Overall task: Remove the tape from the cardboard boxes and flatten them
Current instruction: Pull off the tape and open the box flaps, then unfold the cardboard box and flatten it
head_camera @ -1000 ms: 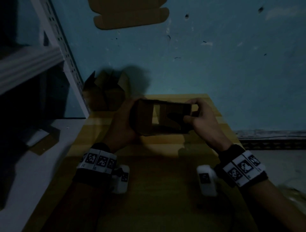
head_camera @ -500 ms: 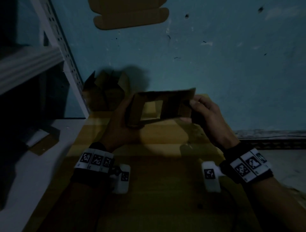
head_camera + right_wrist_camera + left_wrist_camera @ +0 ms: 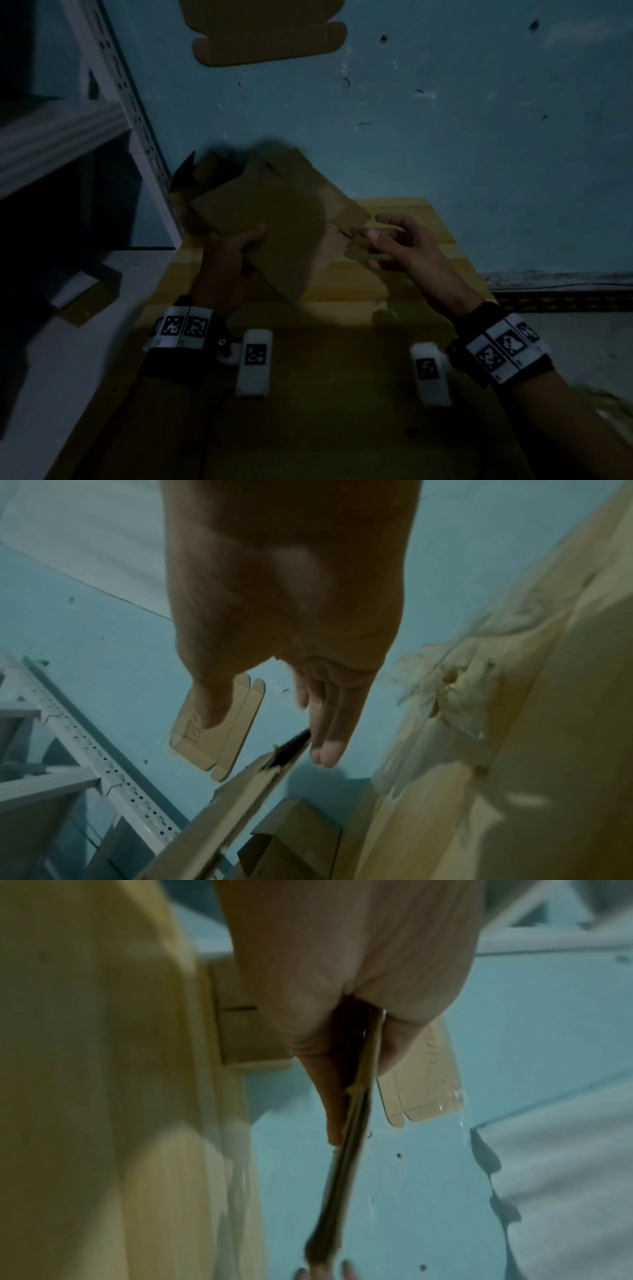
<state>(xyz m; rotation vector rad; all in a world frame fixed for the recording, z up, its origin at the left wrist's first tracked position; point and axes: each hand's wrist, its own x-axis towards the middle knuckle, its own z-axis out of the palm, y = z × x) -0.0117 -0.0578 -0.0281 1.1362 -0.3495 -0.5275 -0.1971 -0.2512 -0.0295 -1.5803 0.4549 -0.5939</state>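
Observation:
A flattened brown cardboard box [image 3: 284, 233] hangs tilted above the far end of the yellow table [image 3: 342, 377]. My left hand [image 3: 239, 246] grips its lower left edge, thumb on the near face. The left wrist view shows the cardboard [image 3: 356, 1096] edge-on, pinched between thumb and fingers of that hand [image 3: 352, 1042]. My right hand [image 3: 387, 240] hovers at the box's right flap with relaxed fingers and holds nothing. Seen from the right wrist, its fingers [image 3: 329, 723] are straight, just above the cardboard's edge [image 3: 240, 804]. I see no tape.
Another cardboard box [image 3: 205, 171] with raised flaps stands behind the held one, beside a white metal rack [image 3: 130, 102]. A flat cardboard sheet [image 3: 270, 34] lies against the blue surface at the top. A small cardboard piece [image 3: 85, 305] lies at the left.
The box, held open as a sleeve between both hands, has collapsed flat and swung up to the left. My right hand has let go of it.

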